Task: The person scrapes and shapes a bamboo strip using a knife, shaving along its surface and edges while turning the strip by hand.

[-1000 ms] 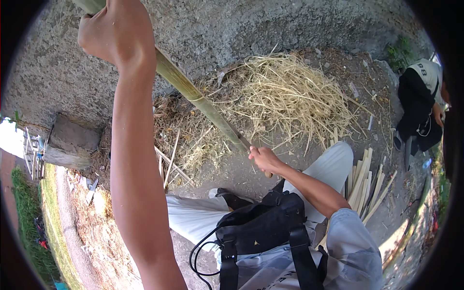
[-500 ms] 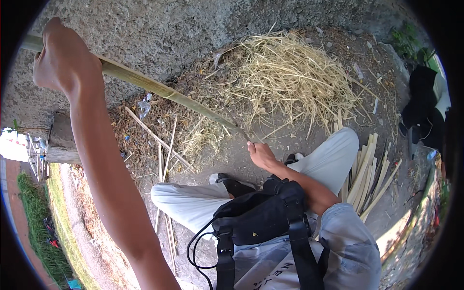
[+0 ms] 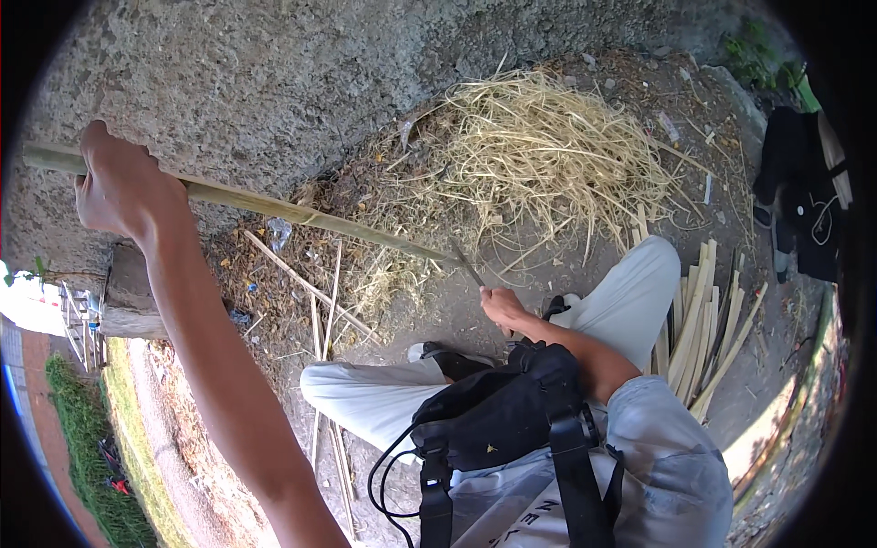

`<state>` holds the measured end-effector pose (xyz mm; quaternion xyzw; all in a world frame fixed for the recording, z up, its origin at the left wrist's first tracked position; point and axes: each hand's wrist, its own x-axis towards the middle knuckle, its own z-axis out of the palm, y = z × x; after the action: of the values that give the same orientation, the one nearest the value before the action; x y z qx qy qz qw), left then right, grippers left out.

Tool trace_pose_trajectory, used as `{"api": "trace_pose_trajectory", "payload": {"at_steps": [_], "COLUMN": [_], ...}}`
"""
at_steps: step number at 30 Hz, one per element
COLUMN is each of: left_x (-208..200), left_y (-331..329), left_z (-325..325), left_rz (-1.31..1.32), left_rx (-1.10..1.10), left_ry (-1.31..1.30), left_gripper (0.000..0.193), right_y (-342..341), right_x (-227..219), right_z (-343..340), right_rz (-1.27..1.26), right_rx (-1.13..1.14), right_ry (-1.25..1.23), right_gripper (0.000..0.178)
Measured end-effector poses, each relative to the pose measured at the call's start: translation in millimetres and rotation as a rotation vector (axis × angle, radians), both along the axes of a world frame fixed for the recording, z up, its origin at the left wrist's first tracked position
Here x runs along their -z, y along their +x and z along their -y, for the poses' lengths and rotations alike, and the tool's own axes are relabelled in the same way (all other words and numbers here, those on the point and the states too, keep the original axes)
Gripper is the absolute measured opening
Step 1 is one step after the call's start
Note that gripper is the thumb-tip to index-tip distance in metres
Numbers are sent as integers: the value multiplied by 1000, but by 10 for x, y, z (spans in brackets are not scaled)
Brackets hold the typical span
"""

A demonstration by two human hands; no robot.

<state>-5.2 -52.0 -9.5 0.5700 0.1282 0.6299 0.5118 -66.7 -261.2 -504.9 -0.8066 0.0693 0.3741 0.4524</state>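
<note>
My left hand [image 3: 128, 187], its arm stretched out to the far left, is closed around a long bamboo strip [image 3: 311, 217]. The strip slants down toward the middle of the view, and a short end of it sticks out past my fist. In front of my lap, my right hand [image 3: 501, 308] is closed on a thin dark knife [image 3: 469, 263], whose handle is hidden in my fingers. The blade crosses the near end of the strip and appears to touch it there.
A heap of pale bamboo shavings [image 3: 566, 146] lies ahead by the rough wall [image 3: 274, 73]. Split bamboo strips [image 3: 699, 320] are stacked right of my knee; thin sticks [image 3: 311, 288] lie to the left. A black bag [image 3: 498, 429] rests on my lap. A person in dark clothes [image 3: 795, 183] is at the right.
My left hand has come down, lowering the far end of the bamboo strip and making it less steep. The knife and my right hand have shifted slightly nearer to me.
</note>
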Motion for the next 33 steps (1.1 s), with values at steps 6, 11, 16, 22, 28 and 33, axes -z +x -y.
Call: {"api": "trace_pose_trajectory", "payload": {"at_steps": [6, 11, 16, 22, 28, 33], "left_x": [-38, -58, -90, -90, -105, -84], "left_y": [-77, -94, -69, -43, -85, -75], "left_z": [-327, -577, -574, -523, -502, -441], "left_rz": [16, -32, -52, -56, -61, -33], "left_rx": [493, 1099, 1211, 1193, 1198, 1169], "left_ry": [104, 193, 191, 194, 183, 205], "left_gripper": [32, 31, 31, 30, 30, 25], "right_y": [-20, -24, 26, 7, 7, -10], "right_x": [-113, -41, -95, -65, -101, -212], "right_z": [-34, 37, 37, 45, 56, 52], "right_rz": [381, 311, 277, 324, 278, 301], "right_rx": [-144, -109, -58, -62, -89, -69], "right_ry": [-97, -123, -92, -62, -77, -22], "right_gripper": [48, 39, 37, 38, 40, 39]}}
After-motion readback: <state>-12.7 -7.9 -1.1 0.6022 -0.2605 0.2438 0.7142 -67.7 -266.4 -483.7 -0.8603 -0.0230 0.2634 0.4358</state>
